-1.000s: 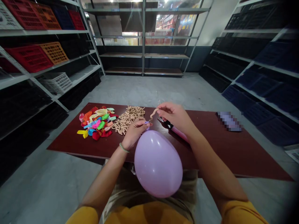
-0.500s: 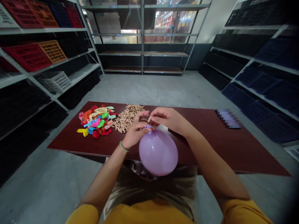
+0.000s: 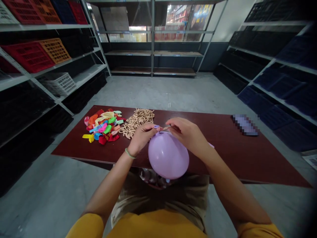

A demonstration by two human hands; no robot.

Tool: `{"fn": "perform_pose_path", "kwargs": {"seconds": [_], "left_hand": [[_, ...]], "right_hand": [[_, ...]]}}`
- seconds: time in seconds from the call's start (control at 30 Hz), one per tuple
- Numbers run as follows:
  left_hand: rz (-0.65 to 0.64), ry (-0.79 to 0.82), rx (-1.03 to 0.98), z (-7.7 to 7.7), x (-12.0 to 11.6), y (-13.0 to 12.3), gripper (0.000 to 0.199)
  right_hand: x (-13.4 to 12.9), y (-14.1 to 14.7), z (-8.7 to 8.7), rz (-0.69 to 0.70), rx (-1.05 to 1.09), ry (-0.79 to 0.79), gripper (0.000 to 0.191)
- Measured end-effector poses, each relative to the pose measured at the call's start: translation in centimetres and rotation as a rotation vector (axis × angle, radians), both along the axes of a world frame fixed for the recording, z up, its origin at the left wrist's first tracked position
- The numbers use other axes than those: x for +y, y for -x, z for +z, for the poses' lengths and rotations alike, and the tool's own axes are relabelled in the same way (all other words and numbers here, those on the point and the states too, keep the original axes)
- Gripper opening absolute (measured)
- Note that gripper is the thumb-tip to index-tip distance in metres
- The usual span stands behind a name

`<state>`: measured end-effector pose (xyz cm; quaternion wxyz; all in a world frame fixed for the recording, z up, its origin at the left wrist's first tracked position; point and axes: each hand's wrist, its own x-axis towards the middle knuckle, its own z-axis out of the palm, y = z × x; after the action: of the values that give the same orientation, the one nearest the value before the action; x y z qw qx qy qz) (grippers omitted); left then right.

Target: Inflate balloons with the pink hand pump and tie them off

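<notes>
My left hand [image 3: 142,139] pinches the knotted neck of an inflated lilac balloon [image 3: 168,157], which hangs just below it over the table's near edge. My right hand [image 3: 187,135] is close beside that neck, its fingertips pinching a short tan curled piece [image 3: 166,128] whose end points toward the neck. Just beyond my left hand lies a heap of curled tan pieces [image 3: 136,123]. Farther left is a pile of uninflated multicoloured balloons [image 3: 102,126].
The dark red table [image 3: 228,155] extends to the right, where a pixelated flat object [image 3: 245,125] lies. A pink item [image 3: 211,144] pokes out beyond my right forearm. Metal shelves with plastic crates [image 3: 32,54] line both sides.
The balloon looks much smaller than a second ago and sits closer to the hands. My right hand has moved in beside its neck, bringing the tan piece along.
</notes>
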<state>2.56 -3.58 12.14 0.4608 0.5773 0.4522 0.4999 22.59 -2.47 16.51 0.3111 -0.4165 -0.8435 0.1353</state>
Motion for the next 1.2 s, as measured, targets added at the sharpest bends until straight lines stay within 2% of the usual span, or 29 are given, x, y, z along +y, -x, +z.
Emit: {"fn": "perform_pose_path", "kwargs": {"seconds": [0.13,0.3,0.4,0.57,0.67,0.73,0.87,0.97,1.1,1.2], "left_hand": [[-0.050,0.174,-0.031,0.8,0.0,-0.1,0.024],[-0.077,0.194,-0.085,0.9,0.5,0.0,0.024],[-0.093,0.256,-0.146,0.7,0.8,0.0,0.028],[-0.101,0.324,-0.177,0.5,0.8,0.0,0.031],[-0.086,0.324,-0.179,1.1,0.8,-0.1,0.030],[-0.076,0.323,-0.195,1.8,0.8,0.0,0.030],[0.005,0.277,-0.302,2.8,0.8,0.9,0.033],[0.067,0.237,-0.386,2.5,0.4,1.0,0.035],[0.163,0.156,-0.375,1.0,-0.5,-0.1,0.032],[0.215,-0.001,-0.187,0.0,-1.1,-0.7,0.026]], "right_hand": [[-1.4,1.3,0.5,-0.005,-0.089,-0.066,0.011],[-3.1,3.2,0.8,0.131,-0.172,-0.141,0.019],[-3.5,3.6,0.2,0.236,-0.340,-0.233,0.022],[-3.7,3.9,-1.0,0.148,-0.597,-0.394,0.024],[-3.8,4.2,-0.9,0.106,-0.643,-0.448,0.021],[-3.5,4.2,-0.4,0.131,-0.637,-0.467,0.020],[-2.5,3.3,0.5,0.179,-0.547,-0.403,0.021],[-1.8,2.3,0.4,0.131,-0.301,-0.267,0.021],[-1.1,1.6,-1.6,0.007,0.215,0.030,0.013],[-0.4,1.7,-3.5,-0.041,0.542,0.298,0.008]]}}
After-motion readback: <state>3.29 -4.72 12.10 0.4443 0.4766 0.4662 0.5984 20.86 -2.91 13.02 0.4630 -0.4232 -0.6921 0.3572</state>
